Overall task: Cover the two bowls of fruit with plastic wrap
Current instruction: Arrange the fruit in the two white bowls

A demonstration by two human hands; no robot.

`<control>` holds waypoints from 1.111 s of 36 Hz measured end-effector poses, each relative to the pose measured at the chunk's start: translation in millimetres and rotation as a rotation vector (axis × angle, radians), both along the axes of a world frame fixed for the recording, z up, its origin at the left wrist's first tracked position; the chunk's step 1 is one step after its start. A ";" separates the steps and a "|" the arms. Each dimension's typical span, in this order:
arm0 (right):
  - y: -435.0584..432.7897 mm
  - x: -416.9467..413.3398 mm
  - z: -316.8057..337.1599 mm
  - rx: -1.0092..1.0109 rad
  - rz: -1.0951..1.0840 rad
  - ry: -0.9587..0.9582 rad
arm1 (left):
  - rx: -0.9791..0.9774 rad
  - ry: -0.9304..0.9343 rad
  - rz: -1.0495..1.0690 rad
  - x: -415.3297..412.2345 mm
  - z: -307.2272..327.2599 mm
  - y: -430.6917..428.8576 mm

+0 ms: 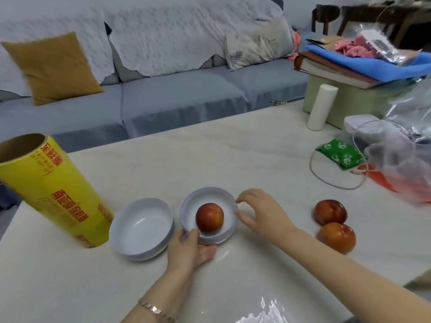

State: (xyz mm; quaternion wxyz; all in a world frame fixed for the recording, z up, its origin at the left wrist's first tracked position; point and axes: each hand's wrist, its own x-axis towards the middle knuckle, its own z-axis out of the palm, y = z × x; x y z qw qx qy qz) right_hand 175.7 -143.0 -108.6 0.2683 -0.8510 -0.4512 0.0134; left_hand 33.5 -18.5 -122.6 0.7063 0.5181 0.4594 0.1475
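Two white bowls stand side by side near the table's front. The left bowl (pixel 141 228) holds nothing. The right bowl (pixel 208 198) is tilted toward me and holds one red fruit (pixel 209 217). My left hand (pixel 190 249) grips this bowl's near rim, thumb on the rim and fingers underneath. My right hand (pixel 261 212) curves around its right side, with index fingertip and thumb at the rim. Two more red fruits (pixel 330 212) (pixel 337 237) lie on the table to the right. A yellow roll of plastic wrap (pixel 50 190) leans at the left. A glossy clear sheet (pixel 258 307) lies on the table near me.
At the right of the white table (pixel 210 155) lie a green packet (pixel 339 155), a white cable (pixel 326 180), plastic bags (pixel 401 159), a white cylinder (pixel 321 107) and a pale box (pixel 363 106) stacked with books and cloth. Behind the table stands a grey sofa (pixel 163 96).
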 end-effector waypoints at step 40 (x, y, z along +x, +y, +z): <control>98.8 -71.6 62.3 -0.006 0.157 0.223 | 0.070 0.083 0.158 -87.0 9.4 89.2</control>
